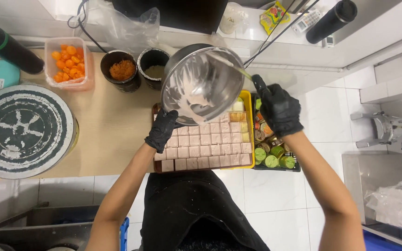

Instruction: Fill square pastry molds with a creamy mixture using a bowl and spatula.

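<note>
My left hand (pixel 162 130), in a black glove, grips the rim of a steel mixing bowl (pixel 202 83) and holds it tipped over a tray of square cake pieces (pixel 204 151). Pale cream coats the bowl's inside. My right hand (pixel 280 109), also gloved in black, holds a spatula (pixel 244 73) whose blade reaches into the bowl's upper right edge. The tray of squares sits on a yellow tray (pixel 250 128) at the wooden counter's edge.
A round turntable (pixel 22 130) lies at the left. Behind it stand a clear tub of orange balls (pixel 66 63) and two black cups, one with orange shreds (pixel 121 69), one with pale crumbs (pixel 153 65). A black crate of jars (pixel 272 151) sits right of the tray.
</note>
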